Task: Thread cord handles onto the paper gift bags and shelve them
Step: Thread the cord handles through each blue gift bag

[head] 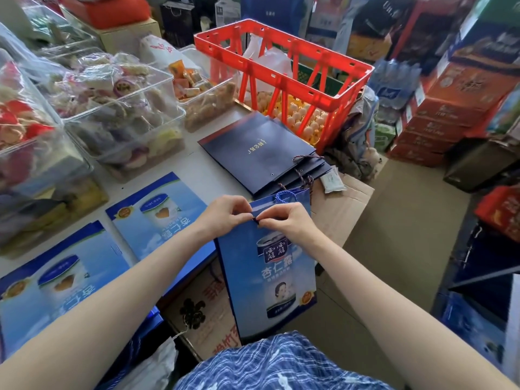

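Both hands on the blue gift bag [270, 266] held against my lap — left hand [225, 213] and right hand [287, 220] pinch the cord end [255, 220] at the top edge; keep cord taut, pull knot snug

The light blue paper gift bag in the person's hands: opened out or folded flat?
Folded flat: the light blue paper gift bag shows one smooth printed face, no gaping mouth.
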A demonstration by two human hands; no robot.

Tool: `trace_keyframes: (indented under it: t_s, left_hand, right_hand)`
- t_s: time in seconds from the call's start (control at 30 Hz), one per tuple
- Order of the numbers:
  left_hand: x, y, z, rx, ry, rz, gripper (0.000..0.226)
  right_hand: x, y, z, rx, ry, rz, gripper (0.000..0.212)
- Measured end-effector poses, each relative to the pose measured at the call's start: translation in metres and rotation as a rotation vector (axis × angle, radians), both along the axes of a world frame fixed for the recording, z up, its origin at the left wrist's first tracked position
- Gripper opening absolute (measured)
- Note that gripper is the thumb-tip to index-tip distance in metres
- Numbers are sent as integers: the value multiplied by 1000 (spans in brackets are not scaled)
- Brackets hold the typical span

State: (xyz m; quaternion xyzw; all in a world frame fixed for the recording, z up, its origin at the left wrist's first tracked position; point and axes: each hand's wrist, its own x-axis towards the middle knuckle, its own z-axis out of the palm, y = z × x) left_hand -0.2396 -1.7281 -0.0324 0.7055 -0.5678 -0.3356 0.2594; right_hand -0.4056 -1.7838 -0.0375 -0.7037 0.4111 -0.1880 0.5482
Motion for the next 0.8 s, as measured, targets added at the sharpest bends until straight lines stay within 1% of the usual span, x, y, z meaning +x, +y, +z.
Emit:
trace_keyframes:
  t_s: [0.17,0.23,0.33,0.4,0.43,0.5,0.57,0.67,0.8]
  left_hand:
    - [-6,-2,2,-22,-23,-15,5]
    - [-6,-2,2,-29,-32,-25,5]
    - [-5,0,2,-34,-37,-68,3]
    - [-3,1,2,-40,-38,-105,0]
    - [-1,2,2,-42,-37,-121,2]
    - [0,3,0,-46,-34,-153,7]
    - [-3,4,-3,-44,-84,-148,12]
    - [-10,9,-3,-76,-180,-78,15]
    - [-12,16,-6,-76,-198,-78,13]
  right_hand:
    - [1,0,-1,-62,16,-41,6]
    - [1,1,-2,-201,72,-66,12]
    - [0,5,-4,-541,210,-36,30]
    - [-1,7,-2,-667,267,8,37]
    - [-2,6,-1,-688,288,33,34]
    - [-2,5,1,-664,333,72,24]
    - [-2,4,0,-622,334,81,22]
    - [-1,3,-1,-590,297,111,20]
    - [-5,-9,9,-386,313,231,14]
